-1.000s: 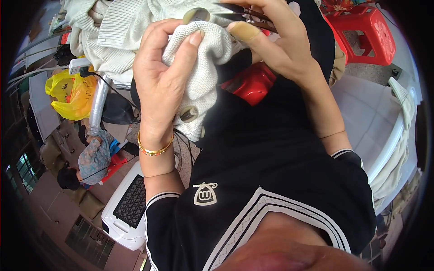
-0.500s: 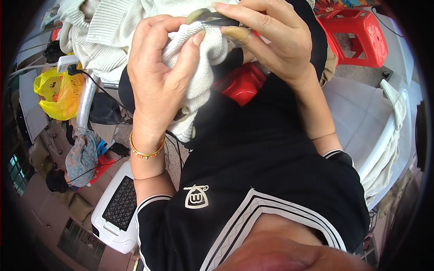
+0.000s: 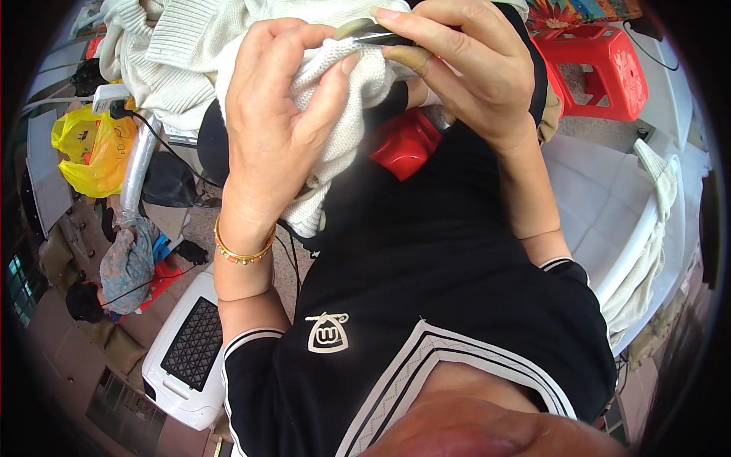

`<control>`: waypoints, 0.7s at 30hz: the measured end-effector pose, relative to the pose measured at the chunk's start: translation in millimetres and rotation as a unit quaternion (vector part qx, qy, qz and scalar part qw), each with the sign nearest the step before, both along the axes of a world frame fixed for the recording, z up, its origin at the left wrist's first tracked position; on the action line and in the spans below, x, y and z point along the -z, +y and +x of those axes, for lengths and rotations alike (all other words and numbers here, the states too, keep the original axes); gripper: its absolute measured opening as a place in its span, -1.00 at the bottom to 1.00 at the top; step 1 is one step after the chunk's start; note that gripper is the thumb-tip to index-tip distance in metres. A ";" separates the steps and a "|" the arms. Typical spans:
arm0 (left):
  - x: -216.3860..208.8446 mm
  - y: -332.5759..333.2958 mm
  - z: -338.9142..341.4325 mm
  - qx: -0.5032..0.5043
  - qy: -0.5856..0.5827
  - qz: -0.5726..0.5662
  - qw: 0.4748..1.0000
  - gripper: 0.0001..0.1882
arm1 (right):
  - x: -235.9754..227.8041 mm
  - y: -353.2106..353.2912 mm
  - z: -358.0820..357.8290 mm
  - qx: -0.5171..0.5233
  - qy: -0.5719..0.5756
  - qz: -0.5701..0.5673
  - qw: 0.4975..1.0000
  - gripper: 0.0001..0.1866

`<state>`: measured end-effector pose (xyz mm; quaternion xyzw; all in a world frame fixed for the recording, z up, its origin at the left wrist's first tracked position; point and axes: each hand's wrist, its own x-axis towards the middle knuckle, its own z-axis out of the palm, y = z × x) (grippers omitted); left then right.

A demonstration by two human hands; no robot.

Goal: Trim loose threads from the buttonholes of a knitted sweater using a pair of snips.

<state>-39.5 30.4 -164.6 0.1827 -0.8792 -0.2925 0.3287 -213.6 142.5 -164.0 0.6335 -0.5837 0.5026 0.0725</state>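
My left hand (image 3: 278, 122) pinches the edge of a white knitted garment (image 3: 346, 126) between thumb and fingers. A large olive-coloured button (image 3: 355, 29) shows at that edge, right by my left fingertips. A brown button (image 3: 308, 187) sits lower on the same cloth, partly hidden behind my left wrist. My right hand (image 3: 476, 72) is closed on a slim dark tool (image 3: 388, 39) whose tip meets the cloth by the upper button; my fingers hide most of it, so its kind is unclear. A tan covering (image 3: 409, 55) wraps a right fingertip.
More white knitwear (image 3: 179, 53) is heaped at the far left. A yellow plastic bag (image 3: 95, 148) and a white-and-black appliance (image 3: 186, 354) are on the left, where another person (image 3: 126, 266) sits. On the right are a red stool (image 3: 598, 72) and a white tub (image 3: 586, 198) with cloth over its rim.
Both hands, with the garment and tool, appear slightly farther right in the picture. The grip of each hand stays the same, and the surroundings have shifted slightly with the view.
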 end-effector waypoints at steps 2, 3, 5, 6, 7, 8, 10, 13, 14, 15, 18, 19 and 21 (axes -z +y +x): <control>-1.1 0.4 -0.1 0.003 -0.004 0.000 1.000 -0.75 | -1.2 0.7 -0.6 0.000 0.011 0.006 1.000 -0.63; -1.5 0.5 0.0 0.004 -0.009 -0.004 1.000 -0.75 | -1.6 1.1 -1.0 0.003 0.021 0.012 1.000 -0.63; -1.5 0.5 0.3 0.005 -0.015 -0.008 1.000 -0.75 | -1.7 0.7 -0.2 0.004 0.019 0.010 1.000 -0.64; -1.3 0.2 0.6 0.007 -0.012 -0.009 1.000 -0.75 | -1.6 0.6 0.1 0.005 0.016 0.008 1.000 -0.64; -1.0 0.1 0.9 0.009 -0.010 -0.011 1.000 -0.75 | -1.6 1.0 -0.4 0.005 0.016 0.009 1.000 -0.64; -0.6 -0.2 1.1 0.009 -0.010 -0.010 1.000 -0.75 | -1.7 1.3 -1.0 0.007 0.036 0.010 0.999 -0.64; 0.5 -0.7 1.8 0.009 -0.006 -0.011 1.000 -0.75 | -1.3 1.2 -0.4 0.010 0.057 0.012 0.998 -0.65; -1.2 0.1 3.4 0.004 -0.015 0.003 1.000 -0.75 | 0.0 1.2 1.9 0.010 0.031 0.010 0.999 -0.66; -2.0 0.0 4.6 0.004 -0.016 0.002 1.000 -0.75 | 1.1 0.7 1.7 0.002 0.025 0.004 1.000 -0.67; -2.7 -0.3 6.4 0.008 -0.012 0.010 1.000 -0.75 | 1.6 0.5 2.2 -0.005 0.018 -0.003 1.000 -0.68; -16.4 -3.3 19.6 0.031 0.000 0.069 0.997 -0.72 | -1.4 3.9 9.8 -0.073 -0.188 -0.021 0.979 -0.69; -34.5 -5.3 26.9 0.032 -0.032 0.096 0.994 -0.72 | -3.2 6.9 7.1 -0.081 -0.190 -0.010 0.978 -0.67; -77.3 4.7 56.7 -0.048 -0.043 0.106 0.992 -0.80 | -10.6 8.3 10.1 -0.085 -0.233 0.035 0.968 -0.62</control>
